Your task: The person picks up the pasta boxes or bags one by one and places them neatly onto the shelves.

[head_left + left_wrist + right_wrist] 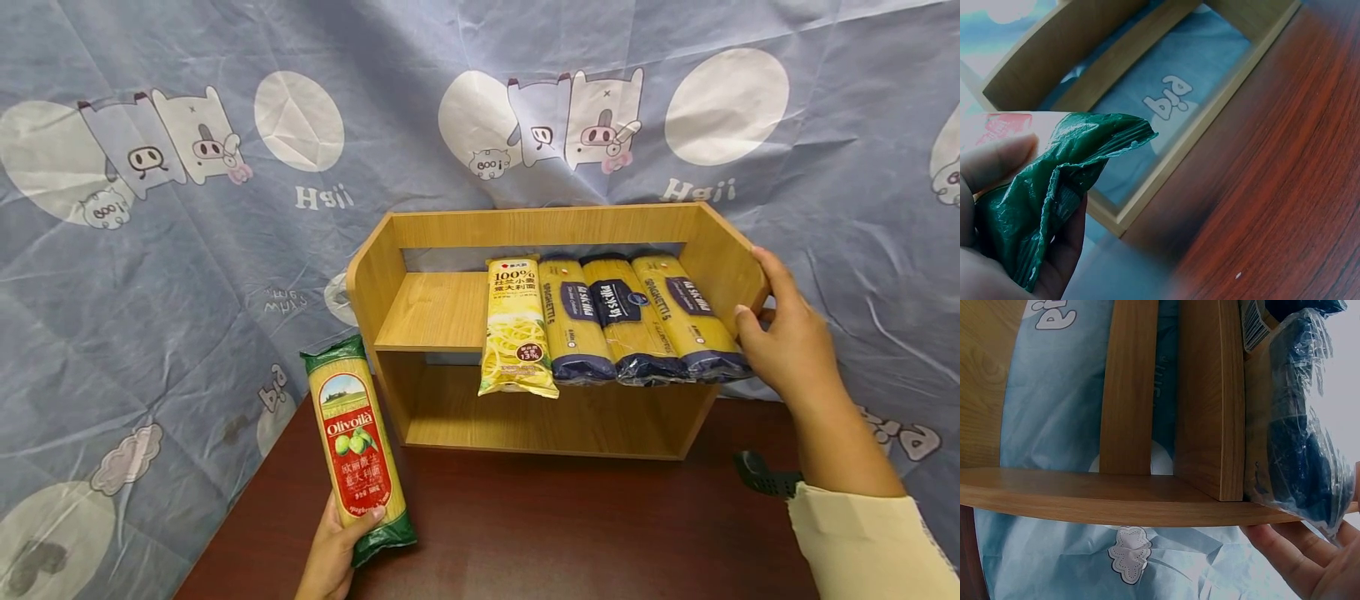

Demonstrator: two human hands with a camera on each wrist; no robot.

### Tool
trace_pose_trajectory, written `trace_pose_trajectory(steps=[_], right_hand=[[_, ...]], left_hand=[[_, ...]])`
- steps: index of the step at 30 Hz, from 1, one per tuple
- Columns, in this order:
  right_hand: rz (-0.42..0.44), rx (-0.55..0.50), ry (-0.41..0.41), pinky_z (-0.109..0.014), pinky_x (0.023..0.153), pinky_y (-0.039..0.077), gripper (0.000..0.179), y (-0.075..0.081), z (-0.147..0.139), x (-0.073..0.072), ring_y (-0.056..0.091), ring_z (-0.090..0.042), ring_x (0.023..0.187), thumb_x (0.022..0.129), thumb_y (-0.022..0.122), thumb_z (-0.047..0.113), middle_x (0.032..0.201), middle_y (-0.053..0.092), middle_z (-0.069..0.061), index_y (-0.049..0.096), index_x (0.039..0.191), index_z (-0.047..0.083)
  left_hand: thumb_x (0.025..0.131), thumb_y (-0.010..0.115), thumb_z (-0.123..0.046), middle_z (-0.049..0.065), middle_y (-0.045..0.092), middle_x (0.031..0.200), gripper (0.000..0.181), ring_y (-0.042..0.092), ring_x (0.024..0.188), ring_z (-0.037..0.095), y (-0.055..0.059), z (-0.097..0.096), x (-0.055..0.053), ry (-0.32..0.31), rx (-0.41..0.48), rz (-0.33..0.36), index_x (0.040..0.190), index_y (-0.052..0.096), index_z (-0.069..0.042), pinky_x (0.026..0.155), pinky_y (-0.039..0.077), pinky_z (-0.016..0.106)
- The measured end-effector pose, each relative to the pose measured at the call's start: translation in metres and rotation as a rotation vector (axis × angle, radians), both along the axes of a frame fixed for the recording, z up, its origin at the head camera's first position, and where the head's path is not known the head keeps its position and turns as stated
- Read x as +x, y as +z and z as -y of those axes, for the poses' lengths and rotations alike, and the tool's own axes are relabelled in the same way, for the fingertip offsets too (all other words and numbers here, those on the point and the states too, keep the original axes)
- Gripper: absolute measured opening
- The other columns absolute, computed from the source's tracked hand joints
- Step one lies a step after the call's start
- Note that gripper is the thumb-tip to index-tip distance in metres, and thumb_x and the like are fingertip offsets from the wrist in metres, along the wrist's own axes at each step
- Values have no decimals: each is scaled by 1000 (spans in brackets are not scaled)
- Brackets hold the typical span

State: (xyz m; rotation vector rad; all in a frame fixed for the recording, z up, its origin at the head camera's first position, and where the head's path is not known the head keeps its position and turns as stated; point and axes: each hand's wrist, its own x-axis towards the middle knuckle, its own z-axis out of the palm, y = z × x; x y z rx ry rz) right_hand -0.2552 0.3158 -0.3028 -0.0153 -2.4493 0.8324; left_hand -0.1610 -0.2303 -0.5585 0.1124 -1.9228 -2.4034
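Note:
A spaghetti pack with a red label and green ends tilts in front of the shelf's left side. My left hand grips its lower green end, thumb on the front; the left wrist view shows the crumpled green wrapper close up. At the other side, my right hand holds the right side panel of the wooden shelf, thumb on the inner side and fingers outside. On the upper board lie a yellow pasta pack and several blue-and-yellow spaghetti packs, the rightmost beside my right thumb.
The shelf stands on a dark red-brown table and has a lower compartment. Behind hangs a blue cloth printed with cartoon pigs. A dark strap-like object lies near my right forearm.

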Motion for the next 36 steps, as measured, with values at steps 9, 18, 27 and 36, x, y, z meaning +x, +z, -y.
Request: trace_pose_trajectory(steps=[9,18,27,36], right_hand=[[5,3,-7,-66,82,45,71,2,0,1,56,-60,117,102,49,20,152,44,-29,15,162,38],[-1,-2,1,-67,83,45,72,2,0,1,55,-61,116,101,50,19,151,44,-29,15,162,38],[17,-1,-11,-65,81,46,71,0,0,1,56,-60,117,102,49,21,151,44,-30,14,162,38],[6,4,-5,-64,81,46,72,0,0,1,57,-59,116,102,50,20,153,43,-28,15,162,37]], left_hand=[[94,64,1,-7,71,115,60,69,102,10,9,-9,5,-3,12,-21,143,36,-19,86,58,30],[93,64,2,-8,70,112,58,70,100,10,22,-16,14,-5,47,-12,140,36,-20,84,59,31],[92,65,3,-7,70,114,62,70,101,12,37,-22,19,-62,33,-39,140,36,-22,85,59,32],[90,67,4,-3,71,115,65,71,102,14,50,-28,14,-74,-26,-37,144,38,-18,85,58,32]])
